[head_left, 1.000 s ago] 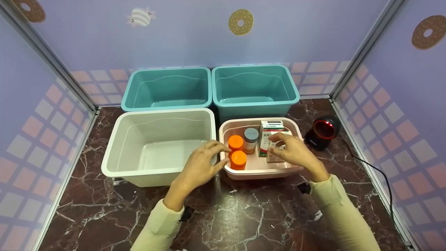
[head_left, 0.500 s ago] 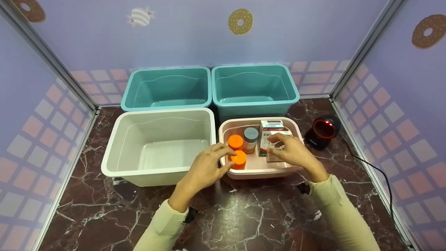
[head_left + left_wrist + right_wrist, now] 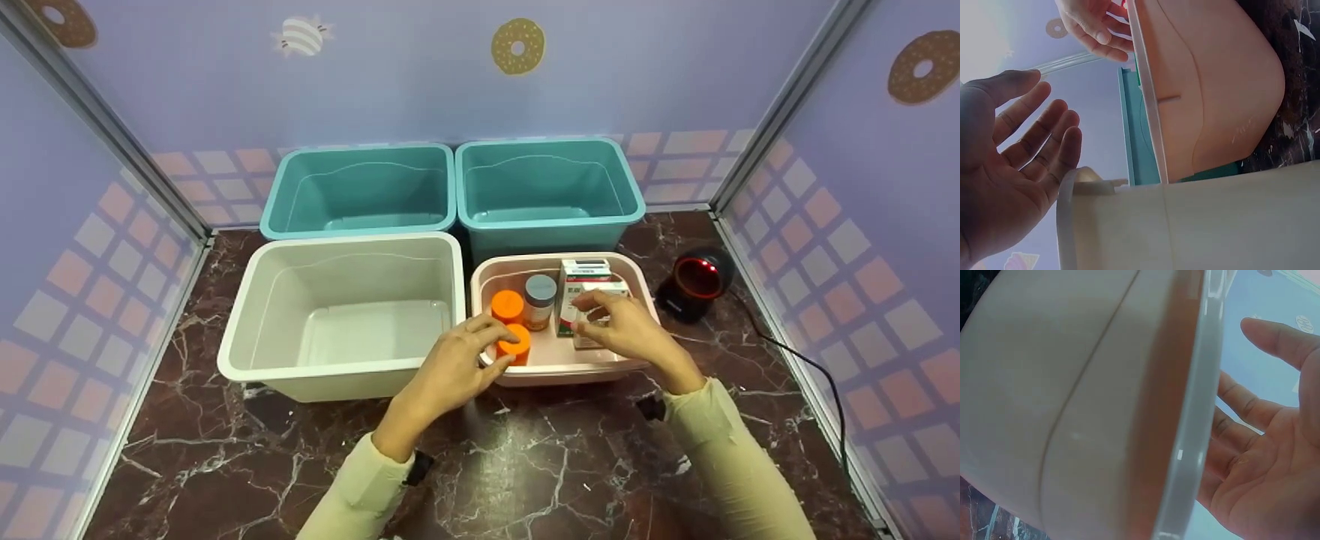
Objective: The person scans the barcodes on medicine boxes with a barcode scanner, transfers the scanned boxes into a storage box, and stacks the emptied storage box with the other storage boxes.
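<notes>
Head view: the left hand (image 3: pixel 456 367), loosely bent with thumb apart and palm bare in its wrist view, overlaps the front orange lid (image 3: pixel 520 347) from 8 o'clock; I cannot tell whether they touch. That lid sits at 8 o'clock in the pink bin (image 3: pixel 525 260), another orange lid (image 3: pixel 508 304) just behind at 10. The right hand (image 3: pixel 626 326), relaxed, thumb and fingers apart and palm bare, is over the front box (image 3: pixel 606 287) at 3 o'clock; contact is unclear.

Orange caps (image 3: pixel 508 304), grey-capped bottle (image 3: pixel 539 300) apparently amber below, pink tub (image 3: pixel 566 370), teal bins (image 3: pixel 551 223), white-veined maroon tabletop (image 3: pixel 525 465)
</notes>
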Action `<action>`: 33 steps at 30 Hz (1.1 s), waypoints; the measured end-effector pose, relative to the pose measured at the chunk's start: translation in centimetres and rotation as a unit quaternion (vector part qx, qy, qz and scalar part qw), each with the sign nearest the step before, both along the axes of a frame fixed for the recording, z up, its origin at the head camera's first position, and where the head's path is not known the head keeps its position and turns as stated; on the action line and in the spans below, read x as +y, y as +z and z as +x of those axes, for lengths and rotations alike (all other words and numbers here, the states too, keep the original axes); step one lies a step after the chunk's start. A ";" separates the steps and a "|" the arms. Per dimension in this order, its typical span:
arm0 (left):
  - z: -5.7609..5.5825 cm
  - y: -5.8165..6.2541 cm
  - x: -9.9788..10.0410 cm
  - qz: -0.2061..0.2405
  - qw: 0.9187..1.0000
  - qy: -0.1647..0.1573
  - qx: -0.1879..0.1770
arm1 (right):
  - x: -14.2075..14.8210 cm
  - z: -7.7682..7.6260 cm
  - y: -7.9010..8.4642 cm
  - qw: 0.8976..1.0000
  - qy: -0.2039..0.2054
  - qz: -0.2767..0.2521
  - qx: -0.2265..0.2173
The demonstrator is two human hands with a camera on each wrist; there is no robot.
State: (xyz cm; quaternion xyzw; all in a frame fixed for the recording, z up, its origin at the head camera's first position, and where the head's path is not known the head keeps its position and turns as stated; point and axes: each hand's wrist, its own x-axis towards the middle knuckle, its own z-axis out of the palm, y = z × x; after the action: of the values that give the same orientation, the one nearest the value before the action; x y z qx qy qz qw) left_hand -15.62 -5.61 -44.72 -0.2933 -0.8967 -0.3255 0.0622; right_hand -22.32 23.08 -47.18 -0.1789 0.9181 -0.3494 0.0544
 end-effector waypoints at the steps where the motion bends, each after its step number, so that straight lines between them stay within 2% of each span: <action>1: 0.0 0.0 0.1 0.000 1.000 -0.002 0.001 | 0.0 0.0 0.0 1.000 0.000 -0.003 -0.002; 14: 0.4 -1.1 0.9 0.022 1.000 -0.012 0.000 | -0.4 0.1 -0.6 0.999 0.002 -0.030 -0.017; 21: 0.5 -1.6 1.2 0.015 1.000 -0.009 0.022 | -0.8 0.1 -0.9 0.998 0.012 -0.049 -0.025; 30: 1.0 -2.7 1.7 0.014 1.000 -0.009 0.022 | -1.4 0.4 -1.3 0.994 0.015 -0.083 -0.070; 33: 1.2 -3.1 2.0 0.010 1.000 -0.007 0.020 | -1.6 0.4 -1.4 0.994 0.015 -0.081 -0.072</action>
State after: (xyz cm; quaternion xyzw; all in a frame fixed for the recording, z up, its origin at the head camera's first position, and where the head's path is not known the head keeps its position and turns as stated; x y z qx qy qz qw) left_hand -14.47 -3.66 -47.83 -0.3049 -0.8899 -0.3295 0.0809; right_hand -21.95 21.45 -48.57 -0.1711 0.8776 -0.4339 0.1111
